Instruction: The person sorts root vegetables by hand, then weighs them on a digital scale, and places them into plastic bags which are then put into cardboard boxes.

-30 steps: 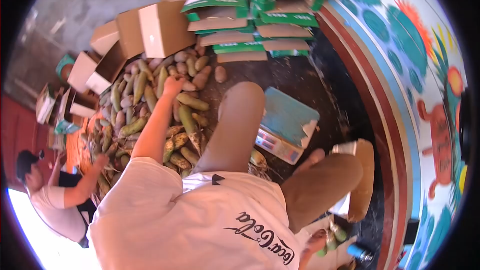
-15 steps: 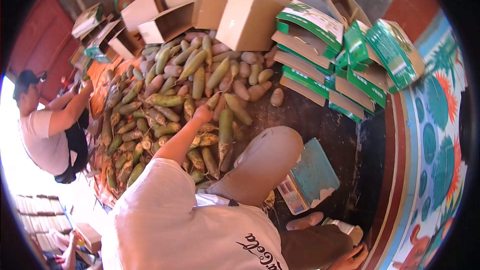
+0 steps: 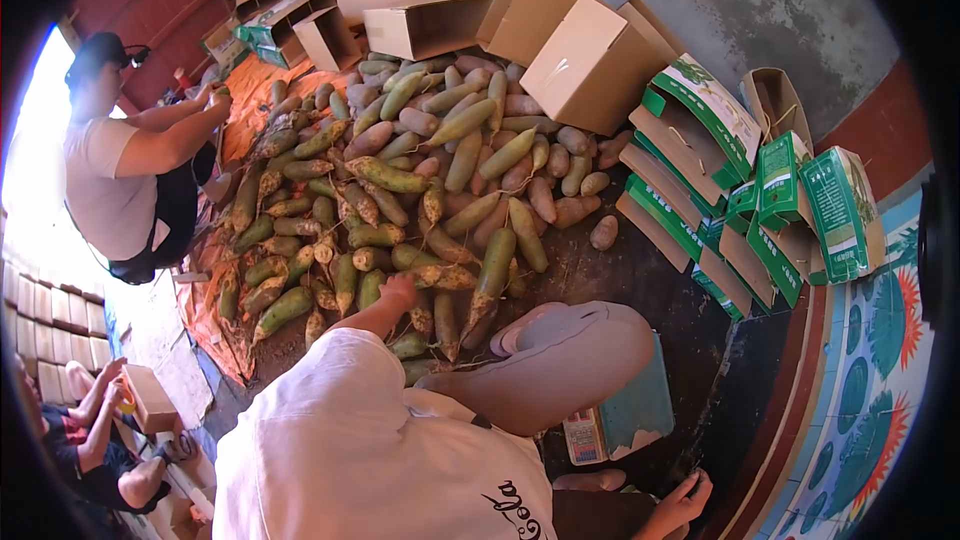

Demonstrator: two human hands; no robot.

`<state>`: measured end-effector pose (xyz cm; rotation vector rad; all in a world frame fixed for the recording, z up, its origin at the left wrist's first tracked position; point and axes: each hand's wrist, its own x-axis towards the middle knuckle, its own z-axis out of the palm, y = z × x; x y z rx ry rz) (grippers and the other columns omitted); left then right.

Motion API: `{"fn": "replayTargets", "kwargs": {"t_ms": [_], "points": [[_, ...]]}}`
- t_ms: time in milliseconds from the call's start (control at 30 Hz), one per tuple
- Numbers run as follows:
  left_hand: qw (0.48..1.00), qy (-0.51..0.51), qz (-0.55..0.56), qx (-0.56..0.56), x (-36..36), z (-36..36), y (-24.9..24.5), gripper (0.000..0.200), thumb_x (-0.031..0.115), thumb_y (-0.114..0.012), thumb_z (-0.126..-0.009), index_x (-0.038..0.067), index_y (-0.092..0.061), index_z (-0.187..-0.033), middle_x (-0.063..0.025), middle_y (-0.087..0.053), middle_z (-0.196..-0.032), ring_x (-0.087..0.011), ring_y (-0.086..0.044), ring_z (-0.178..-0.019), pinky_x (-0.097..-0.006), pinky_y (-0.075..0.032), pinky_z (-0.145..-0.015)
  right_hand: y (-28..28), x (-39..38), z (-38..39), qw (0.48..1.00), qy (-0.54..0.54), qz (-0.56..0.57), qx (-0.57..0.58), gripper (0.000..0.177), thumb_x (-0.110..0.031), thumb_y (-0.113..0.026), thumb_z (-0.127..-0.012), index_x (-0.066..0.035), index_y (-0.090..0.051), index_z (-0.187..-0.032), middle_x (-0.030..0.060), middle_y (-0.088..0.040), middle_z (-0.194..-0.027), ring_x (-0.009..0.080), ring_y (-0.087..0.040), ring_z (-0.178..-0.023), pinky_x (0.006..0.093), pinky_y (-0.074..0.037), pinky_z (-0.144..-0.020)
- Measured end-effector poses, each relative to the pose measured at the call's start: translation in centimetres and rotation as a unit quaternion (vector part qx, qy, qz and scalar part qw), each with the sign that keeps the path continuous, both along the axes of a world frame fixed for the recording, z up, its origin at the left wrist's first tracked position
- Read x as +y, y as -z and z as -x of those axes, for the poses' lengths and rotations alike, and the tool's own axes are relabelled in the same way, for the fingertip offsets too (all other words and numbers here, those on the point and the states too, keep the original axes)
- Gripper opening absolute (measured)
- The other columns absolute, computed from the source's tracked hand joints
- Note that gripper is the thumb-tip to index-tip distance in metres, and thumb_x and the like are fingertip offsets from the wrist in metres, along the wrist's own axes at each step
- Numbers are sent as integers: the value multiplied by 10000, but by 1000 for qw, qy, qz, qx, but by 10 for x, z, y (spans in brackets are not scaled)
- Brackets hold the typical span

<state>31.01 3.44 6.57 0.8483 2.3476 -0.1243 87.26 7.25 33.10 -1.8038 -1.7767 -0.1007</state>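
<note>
A broad heap of long green radishes (image 3: 393,177), some soiled and some brownish-pink, spreads over the floor before me. My left hand (image 3: 398,292) reaches into its near side, right at the end of a dirt-covered radish (image 3: 445,277); its fingers are mostly hidden. A large green radish (image 3: 494,268) lies just to the right of this hand. Low on my right side, my right hand (image 3: 685,500) has its fingers curled together over the dark floor, and what they hold, if anything, is too small to make out.
Beside my bent knee is a blue-topped scale (image 3: 640,402) with a keypad. Plain cardboard boxes (image 3: 585,65) line the back; green-printed cartons (image 3: 840,215) stack at right. A person (image 3: 140,160) works at the heap's left edge, on an orange sheet (image 3: 262,80). Another person (image 3: 95,450) sits lower left.
My left hand has left the radish near the heap's middle and come back to its near side. My right hand's fingers have drawn closer together. The view has turned, shifting the scene.
</note>
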Motion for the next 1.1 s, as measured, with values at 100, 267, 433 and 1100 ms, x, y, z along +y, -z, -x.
{"fn": "replayTargets", "kwargs": {"t_ms": [100,267,433,1100], "points": [[998,-40,28,-39,-9,-5,9,491,220,-563,-789,135,-425,-1253,-120,-367,-1315,-303,-385,-1205,-467,-348,-957,13,-1,-6,1000,14,10,24,163,-81,-481,-883,54,-555,-935,177,-580,-847,284,-572,-760,339,-462,-671],[999,-22,35,-20,-11,-14,18,501,208,-579,-783,132,-425,-1253,-130,-351,-1316,-304,-387,-1202,-443,-358,-960,22,-2,-10,999,6,16,31,159,-76,-498,-867,49,-566,-936,163,-593,-847,262,-582,-770,338,-461,-706],[1000,25,3,18,-11,-35,9,521,221,-616,-762,157,-436,-1246,-116,-335,-1330,-296,-345,-1233,-433,-360,-966,21,-5,-11,997,10,26,75,144,-58,-500,-852,56,-558,-921,159,-589,-841,245,-572,-771,320,-450,-725],[835,-304,-447,103,63,101,-66,516,185,-577,-740,64,-451,-1225,-212,-606,-956,-381,-558,-935,-428,-439,-818,-5,58,-28,998,8,60,23,178,-125,-476,-894,37,-519,-833,131,-522,-704,241,-500,-637,330,-411,-599]]}}
